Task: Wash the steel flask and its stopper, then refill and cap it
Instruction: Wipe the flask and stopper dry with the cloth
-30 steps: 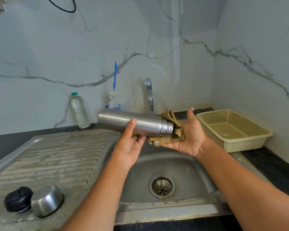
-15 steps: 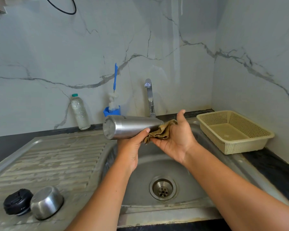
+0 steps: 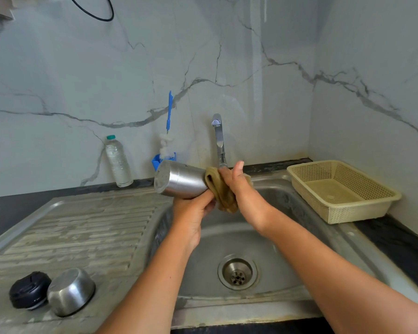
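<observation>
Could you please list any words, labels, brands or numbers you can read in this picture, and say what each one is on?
No text here can be read.
On the steel flask: a small dark mark near its upper edge, too small to read.
On the plastic bottle: no legible label.
On the black stopper: pale marks, too blurred to read.

The flask is brushed steel with a dull sheen; the cloth round it is coarse tan fabric. The sink is scuffed, stained steel. The cup is shiny steel, the stopper matt black plastic, the basket cream perforated plastic, the wall glossy veined marble.
</observation>
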The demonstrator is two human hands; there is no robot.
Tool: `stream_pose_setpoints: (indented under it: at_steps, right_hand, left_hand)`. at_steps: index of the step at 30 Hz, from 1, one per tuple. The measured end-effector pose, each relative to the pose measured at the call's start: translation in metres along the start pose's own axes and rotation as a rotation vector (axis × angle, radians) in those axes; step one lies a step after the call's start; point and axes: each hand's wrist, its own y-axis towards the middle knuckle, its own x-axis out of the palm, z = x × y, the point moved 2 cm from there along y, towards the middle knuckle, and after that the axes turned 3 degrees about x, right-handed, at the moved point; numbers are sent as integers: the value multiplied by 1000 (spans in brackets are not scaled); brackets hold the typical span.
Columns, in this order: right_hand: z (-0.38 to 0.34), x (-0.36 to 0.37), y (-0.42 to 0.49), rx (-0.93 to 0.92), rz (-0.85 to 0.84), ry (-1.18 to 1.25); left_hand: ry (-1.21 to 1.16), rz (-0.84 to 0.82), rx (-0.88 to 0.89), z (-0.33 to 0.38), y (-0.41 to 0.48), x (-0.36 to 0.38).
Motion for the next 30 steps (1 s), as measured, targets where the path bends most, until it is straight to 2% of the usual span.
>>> stream_pose_setpoints:
  at_steps: [3, 6, 10, 15, 18, 21, 24, 30]
  right_hand:
    - [0, -15, -1, -31, 54, -177]
    - [3, -29, 0, 113, 53, -196]
    - [5, -47, -2, 235, -91, 107]
    - [12, -56, -2, 305, -288, 635]
    - [15, -56, -1, 310, -323, 915]
    - [18, -48, 4, 297, -235, 1104]
    - [18, -34, 7, 292, -162, 1209]
    - [7, -16, 1, 307, -208, 1279]
  left_hand:
    - [6, -80, -36, 2, -2, 2]
    - [54, -149, -62, 4, -6, 4]
    - [8, -144, -113, 4, -6, 3]
    - [-194, -96, -177, 6, -4, 2]
    - [-318, -49, -190, 6, -3, 5]
    - [-404, 23, -161, 2, 3, 2]
    - [-359, 57, -108, -4, 9, -1]
    - [-58, 14, 56, -5, 8, -3]
